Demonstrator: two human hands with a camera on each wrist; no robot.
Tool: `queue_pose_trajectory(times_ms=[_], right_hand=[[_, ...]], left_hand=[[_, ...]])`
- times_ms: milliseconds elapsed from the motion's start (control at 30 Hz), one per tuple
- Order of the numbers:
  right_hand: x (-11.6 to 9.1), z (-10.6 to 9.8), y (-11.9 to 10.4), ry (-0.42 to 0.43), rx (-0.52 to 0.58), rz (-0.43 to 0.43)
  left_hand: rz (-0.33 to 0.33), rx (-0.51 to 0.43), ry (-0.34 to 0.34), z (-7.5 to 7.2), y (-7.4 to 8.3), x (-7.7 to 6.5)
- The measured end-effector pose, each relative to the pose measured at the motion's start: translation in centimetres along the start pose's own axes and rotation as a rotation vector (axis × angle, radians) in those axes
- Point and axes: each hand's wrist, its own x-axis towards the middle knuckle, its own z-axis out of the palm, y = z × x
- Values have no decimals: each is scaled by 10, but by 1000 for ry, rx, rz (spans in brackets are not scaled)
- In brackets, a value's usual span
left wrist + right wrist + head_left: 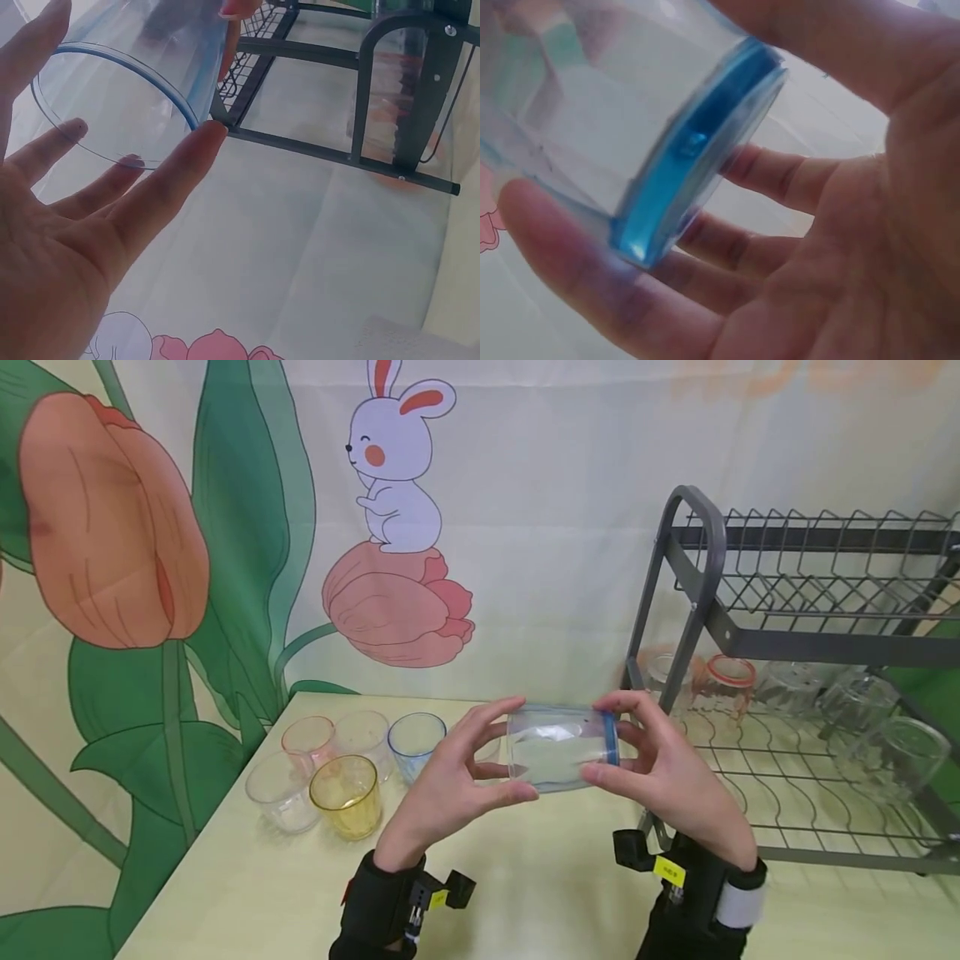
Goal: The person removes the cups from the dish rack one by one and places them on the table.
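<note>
A clear glass cup (558,750) with a bluish tint lies sideways in the air between both hands. My left hand (459,781) holds it at the open end, fingertips and thumb around the thin blue rim (124,58). At the other end my right hand (667,768) grips the cup near its thick blue base (697,142), thumb on one side and forefinger on the other. In the left wrist view the mouth of the cup faces the left palm (52,285). Nothing is visible inside the cup.
At the table's left stand a yellow glass (347,802), a blue-rimmed glass (416,747), a pink-rimmed glass (307,739) and clear ones. To the right, a dark two-tier rack (825,647) holds several glasses on its lower tier, one an orange-rimmed glass (729,681). A printed cloth (555,527) hangs behind.
</note>
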Motion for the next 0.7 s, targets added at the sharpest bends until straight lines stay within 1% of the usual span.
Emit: queue_pose_trajectory(times_ms=[67, 200, 400, 567, 633, 700], right_hand=[[0, -1, 0, 0, -11, -2], [-2, -6, 1, 24, -77, -13], [-11, -20, 0, 66, -186, -10], [-27, -42, -1, 106, -280, -10], [-34, -55, -1, 136, -327, 5], [-41, -69, 1, 182, -383, 39]], left_hand=[[0, 7, 6, -1, 1, 0], [-6, 42, 9, -5, 0, -2], [-84, 102, 5, -14, -2, -7], [-127, 164, 18, -18, -3, -7], [-136, 195, 19, -20, -4, -8], [-148, 234, 14, -21, -5, -9]])
